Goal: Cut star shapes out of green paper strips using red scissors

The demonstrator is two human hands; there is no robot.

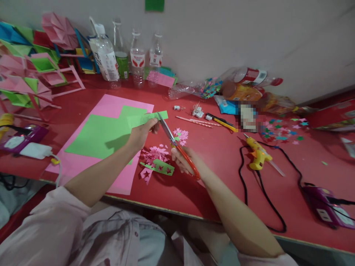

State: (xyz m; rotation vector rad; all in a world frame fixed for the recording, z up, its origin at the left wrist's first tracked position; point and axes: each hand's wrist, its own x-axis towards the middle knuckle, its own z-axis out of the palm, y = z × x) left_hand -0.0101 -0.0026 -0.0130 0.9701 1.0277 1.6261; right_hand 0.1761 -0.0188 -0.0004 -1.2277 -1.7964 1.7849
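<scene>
My left hand [145,132] pinches a strip of green paper [163,116] over the left side of the table. In my right hand [184,159] is a pair of scissors with red handles [167,130], its blades pointing up and left at the strip. The blade tips meet the strip; whether they are cutting it I cannot tell. Below my left hand lie a larger green sheet [97,135] and a pink sheet [122,184]. Between my hands are pink paper scraps [155,153], small pink stars [181,136] and a green offcut with star-shaped holes [163,168].
Clear plastic bottles [138,59] stand along the wall, and folded paper models [30,77] fill the left. A yellow glue gun [256,153] with a black cord lies to the right, near loose paper stars [283,131]. Purple power strips [325,205] sit at both sides.
</scene>
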